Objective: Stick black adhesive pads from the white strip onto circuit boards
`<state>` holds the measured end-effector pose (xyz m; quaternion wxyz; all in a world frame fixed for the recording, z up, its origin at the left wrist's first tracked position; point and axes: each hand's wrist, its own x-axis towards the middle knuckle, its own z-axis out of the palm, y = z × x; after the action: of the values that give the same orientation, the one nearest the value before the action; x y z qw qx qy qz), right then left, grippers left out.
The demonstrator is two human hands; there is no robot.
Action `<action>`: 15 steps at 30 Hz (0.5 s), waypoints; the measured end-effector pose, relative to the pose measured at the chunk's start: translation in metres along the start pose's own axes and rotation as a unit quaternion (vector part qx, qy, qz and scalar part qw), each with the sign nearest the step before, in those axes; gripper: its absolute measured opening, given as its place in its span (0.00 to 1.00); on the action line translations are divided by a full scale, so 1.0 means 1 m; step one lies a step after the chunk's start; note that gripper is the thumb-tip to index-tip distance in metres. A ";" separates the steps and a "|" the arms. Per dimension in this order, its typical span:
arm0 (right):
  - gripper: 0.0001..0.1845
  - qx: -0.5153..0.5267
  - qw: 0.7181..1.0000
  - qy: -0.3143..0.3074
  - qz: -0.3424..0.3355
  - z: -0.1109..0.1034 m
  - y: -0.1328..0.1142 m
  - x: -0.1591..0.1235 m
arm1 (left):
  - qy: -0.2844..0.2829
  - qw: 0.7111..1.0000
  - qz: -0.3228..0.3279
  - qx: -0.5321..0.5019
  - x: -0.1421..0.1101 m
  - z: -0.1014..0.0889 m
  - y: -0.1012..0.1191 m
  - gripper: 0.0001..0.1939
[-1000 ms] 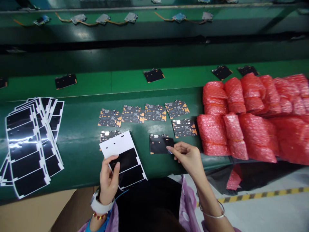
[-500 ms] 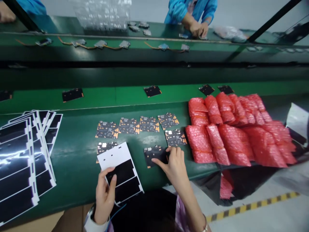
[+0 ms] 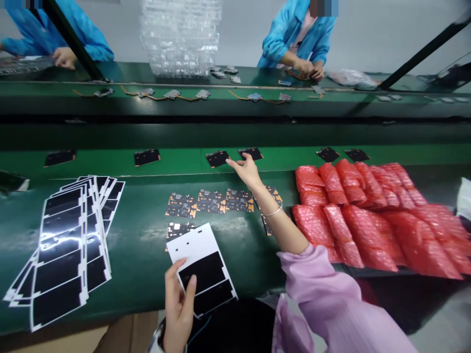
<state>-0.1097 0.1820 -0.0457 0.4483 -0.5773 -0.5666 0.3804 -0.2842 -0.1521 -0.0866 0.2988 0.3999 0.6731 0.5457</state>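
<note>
Left hand (image 3: pixel 178 316): closed on the lower-left edge of a white backing sheet (image 3: pixel 193 242), thumb on its front, the sheet's black pads (image 3: pixel 202 270) facing up.
Right hand (image 3: pixel 246 172): fingers spread open, gripping nothing; tips just beside a black-covered circuit board (image 3: pixel 217 158).
Sheet position: on the green worktop (image 3: pixel 140 269), overlapping a bare circuit board (image 3: pixel 176 230).
Nearby, worktop: a row of bare circuit boards (image 3: pixel 209 201); fanned pad sheets (image 3: pixel 62 245) at left; red bubble bags (image 3: pixel 353 215) at right.
Far side: a co-worker in a blue smock (image 3: pixel 298 39), hands at the far belt; stacked clear trays (image 3: pixel 180 39).
</note>
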 end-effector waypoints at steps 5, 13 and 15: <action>0.33 0.085 0.989 -0.118 0.005 -0.029 -0.005 -0.106 | 0.004 0.992 -0.057 -0.111 -0.001 0.017 0.018 0.37; 0.24 0.100 0.995 -0.016 -0.021 -0.048 -0.016 -0.238 | -0.193 0.965 -0.114 -0.132 -0.002 0.034 0.042 0.28; 0.27 -0.020 0.980 0.044 -0.195 -0.055 -0.019 -0.241 | -0.222 0.966 -0.104 -0.076 -0.008 0.035 0.045 0.21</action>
<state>-0.0803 -0.0633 -0.0278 0.5265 -0.4806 -0.6558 0.2485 -0.2414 -0.1376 -0.0508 0.5255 0.4149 0.5845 0.4584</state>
